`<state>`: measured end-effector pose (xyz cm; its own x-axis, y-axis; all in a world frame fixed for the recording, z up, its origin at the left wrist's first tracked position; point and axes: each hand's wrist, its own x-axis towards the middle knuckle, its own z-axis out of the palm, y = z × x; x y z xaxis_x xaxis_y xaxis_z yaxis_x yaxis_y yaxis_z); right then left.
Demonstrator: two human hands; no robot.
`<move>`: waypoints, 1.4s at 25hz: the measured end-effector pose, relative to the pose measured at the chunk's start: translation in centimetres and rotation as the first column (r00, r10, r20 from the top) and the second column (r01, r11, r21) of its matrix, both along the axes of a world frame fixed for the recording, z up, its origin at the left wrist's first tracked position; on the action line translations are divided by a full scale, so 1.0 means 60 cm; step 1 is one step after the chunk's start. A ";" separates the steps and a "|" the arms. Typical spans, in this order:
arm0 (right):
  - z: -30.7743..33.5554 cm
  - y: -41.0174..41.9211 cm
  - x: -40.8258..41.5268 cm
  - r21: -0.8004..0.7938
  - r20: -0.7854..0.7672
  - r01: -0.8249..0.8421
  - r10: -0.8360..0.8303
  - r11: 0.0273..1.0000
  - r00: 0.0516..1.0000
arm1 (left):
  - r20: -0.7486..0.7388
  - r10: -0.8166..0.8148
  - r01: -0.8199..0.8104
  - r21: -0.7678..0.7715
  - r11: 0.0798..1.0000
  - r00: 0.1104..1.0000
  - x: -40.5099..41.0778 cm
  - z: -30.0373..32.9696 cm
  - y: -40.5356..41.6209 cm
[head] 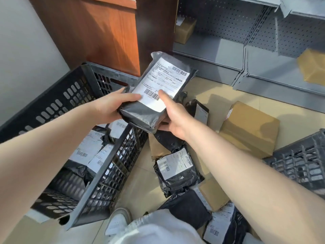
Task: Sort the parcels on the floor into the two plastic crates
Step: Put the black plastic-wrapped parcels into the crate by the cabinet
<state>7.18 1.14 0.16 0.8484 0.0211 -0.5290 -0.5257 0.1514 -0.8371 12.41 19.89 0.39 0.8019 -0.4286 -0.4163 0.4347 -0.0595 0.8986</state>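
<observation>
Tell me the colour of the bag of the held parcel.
Black, with a white label; head view shows the held parcel.

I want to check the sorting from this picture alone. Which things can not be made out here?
- Held parcel: label text too small in the head view.
- Right crate: cut by the frame edge; its contents are hidden.
- Left crate: lower parcels covered by upper ones and the left arm.
- Right hand: fingers hidden under the parcel.
</observation>
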 end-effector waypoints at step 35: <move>-0.214 0.155 -0.027 -0.812 0.556 0.301 0.503 0.501 0.662 | 0.146 0.519 -0.513 0.513 0.689 0.842 0.109 -0.274 0.247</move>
